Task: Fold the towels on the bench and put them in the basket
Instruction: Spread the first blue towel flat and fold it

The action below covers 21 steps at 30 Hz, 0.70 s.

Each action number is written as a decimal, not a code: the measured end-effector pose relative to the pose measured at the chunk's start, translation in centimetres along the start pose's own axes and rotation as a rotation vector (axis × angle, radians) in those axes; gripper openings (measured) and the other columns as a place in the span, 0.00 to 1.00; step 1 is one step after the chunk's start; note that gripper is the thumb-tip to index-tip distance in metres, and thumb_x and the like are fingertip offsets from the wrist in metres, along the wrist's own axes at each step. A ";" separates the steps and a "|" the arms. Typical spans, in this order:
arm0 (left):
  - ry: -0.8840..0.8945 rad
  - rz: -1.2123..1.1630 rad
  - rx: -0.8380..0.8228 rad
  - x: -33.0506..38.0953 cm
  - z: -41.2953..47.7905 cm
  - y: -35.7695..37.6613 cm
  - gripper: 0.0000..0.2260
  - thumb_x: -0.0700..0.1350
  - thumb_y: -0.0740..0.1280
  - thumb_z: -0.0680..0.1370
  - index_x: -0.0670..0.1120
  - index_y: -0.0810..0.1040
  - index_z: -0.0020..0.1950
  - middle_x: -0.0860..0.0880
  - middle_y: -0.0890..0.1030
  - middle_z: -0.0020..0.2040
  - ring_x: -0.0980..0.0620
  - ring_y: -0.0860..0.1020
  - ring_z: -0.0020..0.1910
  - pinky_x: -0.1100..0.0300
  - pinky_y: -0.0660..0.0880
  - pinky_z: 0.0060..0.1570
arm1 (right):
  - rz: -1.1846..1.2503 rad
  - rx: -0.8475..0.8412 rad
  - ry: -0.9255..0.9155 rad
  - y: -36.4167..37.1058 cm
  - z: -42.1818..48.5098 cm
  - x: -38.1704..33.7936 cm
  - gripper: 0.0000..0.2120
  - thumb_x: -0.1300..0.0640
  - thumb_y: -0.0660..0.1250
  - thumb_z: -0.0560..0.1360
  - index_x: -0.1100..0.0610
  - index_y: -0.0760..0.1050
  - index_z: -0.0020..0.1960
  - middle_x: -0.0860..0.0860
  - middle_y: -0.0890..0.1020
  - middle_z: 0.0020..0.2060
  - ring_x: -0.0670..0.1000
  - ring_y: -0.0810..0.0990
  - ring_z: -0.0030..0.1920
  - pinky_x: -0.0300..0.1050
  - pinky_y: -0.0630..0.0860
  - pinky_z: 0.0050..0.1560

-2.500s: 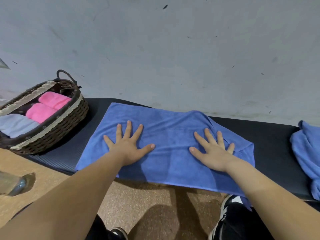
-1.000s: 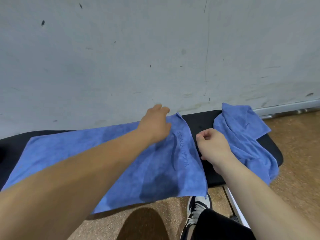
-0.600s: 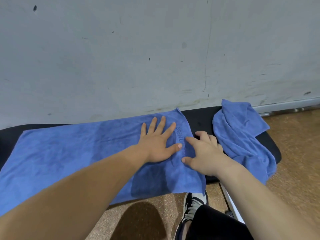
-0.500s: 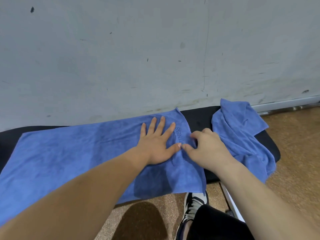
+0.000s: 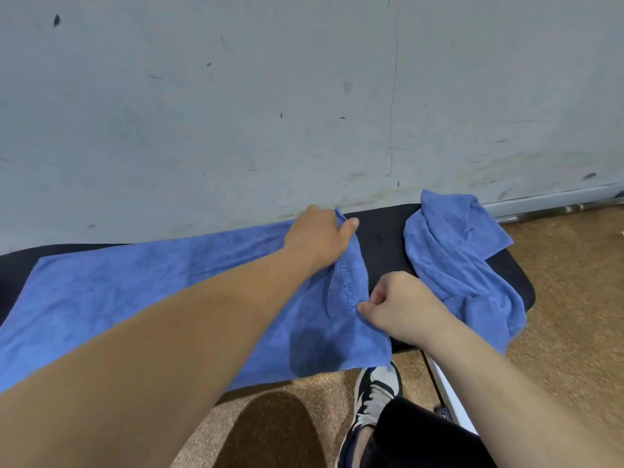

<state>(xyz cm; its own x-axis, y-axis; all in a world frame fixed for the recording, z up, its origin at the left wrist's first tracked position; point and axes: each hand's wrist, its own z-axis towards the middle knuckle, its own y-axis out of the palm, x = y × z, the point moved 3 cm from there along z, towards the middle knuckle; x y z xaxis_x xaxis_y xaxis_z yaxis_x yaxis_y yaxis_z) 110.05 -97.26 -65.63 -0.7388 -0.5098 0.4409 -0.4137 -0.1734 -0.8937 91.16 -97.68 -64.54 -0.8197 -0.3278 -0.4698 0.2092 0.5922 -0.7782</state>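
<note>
Blue towel [image 5: 169,292] flat on the bench [image 5: 385,238], second towel [image 5: 452,251] crumpled beside it. My left hand [image 5: 317,236], spread flat half a second ago, now grips the far right corner; right hand [image 5: 401,305] pinches the right edge.

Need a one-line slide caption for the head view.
The left hand and right hand hold the right edge of the spread blue towel on the black bench, beside a crumpled blue towel.

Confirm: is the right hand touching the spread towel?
Touching. The head view shows the right hand pinching the right edge of the spread towel, beside the printed lettering.
</note>
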 end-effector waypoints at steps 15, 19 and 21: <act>-0.048 -0.267 0.036 4.0 4.4 0.3 0.11 0.41 0.64 0.78 0.49 0.68 0.37 0.51 0.75 0.38 0.47 0.75 0.41 0.58 0.70 0.41 | 0.526 0.038 0.131 -2.3 -0.1 3.1 0.10 0.57 0.66 0.79 0.56 0.69 0.40 0.53 0.69 0.32 0.53 0.68 0.33 0.48 0.70 0.34; -0.049 -0.588 0.112 5.7 4.7 0.0 0.16 0.43 0.68 0.79 0.49 0.66 0.34 0.50 0.72 0.31 0.46 0.74 0.33 0.55 0.75 0.36 | 0.524 0.230 0.048 -4.5 -0.4 3.5 0.12 0.55 0.62 0.81 0.56 0.65 0.41 0.50 0.66 0.30 0.51 0.64 0.31 0.43 0.62 0.33; -0.038 -0.605 0.168 5.0 4.4 -0.5 0.17 0.43 0.69 0.79 0.50 0.66 0.34 0.52 0.69 0.28 0.49 0.70 0.29 0.55 0.73 0.37 | 0.428 0.288 -0.029 -5.2 -0.7 3.5 0.14 0.53 0.64 0.81 0.60 0.69 0.41 0.49 0.69 0.27 0.51 0.68 0.30 0.44 0.64 0.32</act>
<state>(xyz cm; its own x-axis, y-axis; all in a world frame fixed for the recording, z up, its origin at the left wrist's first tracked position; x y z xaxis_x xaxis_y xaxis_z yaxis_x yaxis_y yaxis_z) 108.89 -103.40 -63.28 -0.3794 -0.3084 0.8723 -0.6611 -0.5693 -0.4888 86.81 -101.37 -61.87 -0.6139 -0.1233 -0.7797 0.6646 0.4523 -0.5948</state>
